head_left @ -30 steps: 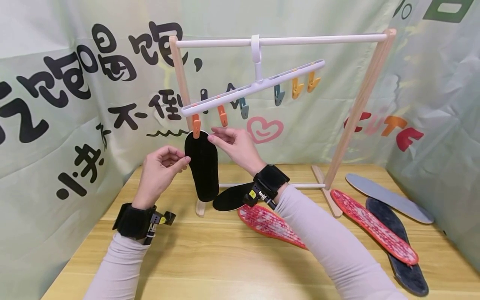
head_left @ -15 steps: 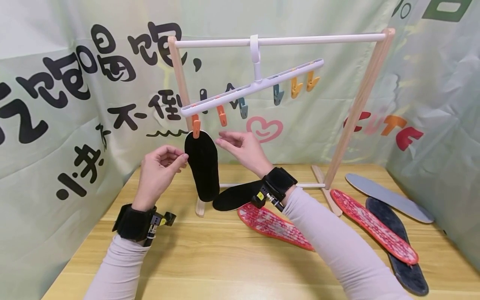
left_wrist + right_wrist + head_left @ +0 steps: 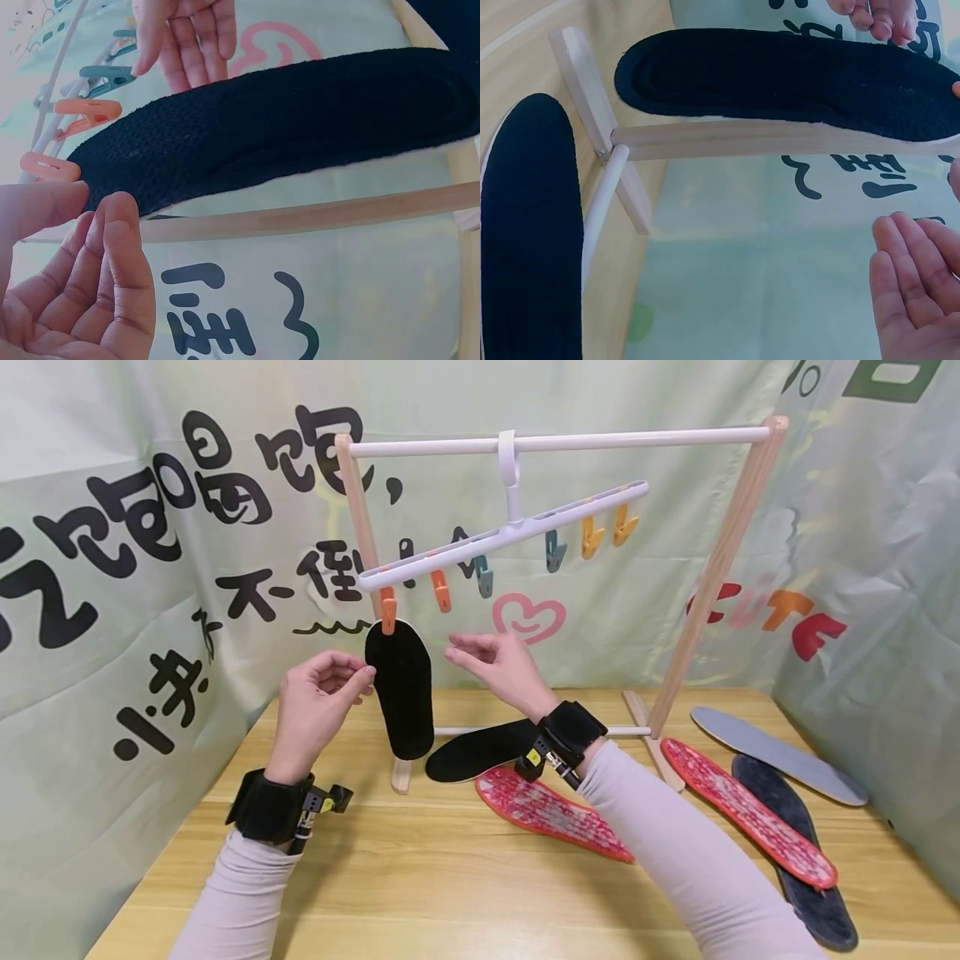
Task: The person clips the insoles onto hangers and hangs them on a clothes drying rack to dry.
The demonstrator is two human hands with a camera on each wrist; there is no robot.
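Note:
A black insole (image 3: pixel 401 693) hangs toe-up from an orange clothespin (image 3: pixel 387 612) at the low left end of a white clip hanger (image 3: pixel 495 533). Beside the insole's left edge is my left hand (image 3: pixel 321 710), fingers loosely bent; the left wrist view shows a gap between its thumb and forefinger (image 3: pixel 120 217), with nothing pinched. My right hand (image 3: pixel 504 672) stands apart, to the right of the insole, its fingers (image 3: pixel 904 259) extended and holding nothing. Below it, a second black insole (image 3: pixel 480 752) lies on the table, partly covered by the right wrist camera.
The hanger tilts from the top bar of a wooden rack (image 3: pixel 720 568). An orange clothespin (image 3: pixel 441 592), blue ones (image 3: pixel 555 553) and yellow ones (image 3: pixel 624 527) dangle from it. Red patterned insoles (image 3: pixel 551 814), a dark insole (image 3: pixel 791 852) and a grey one (image 3: pixel 780 757) lie on the table (image 3: pixel 420 877).
My right hand has left the insole's upper right edge and moved right and slightly down. The left hand has stayed almost still. The hanging insole has shifted slightly left.

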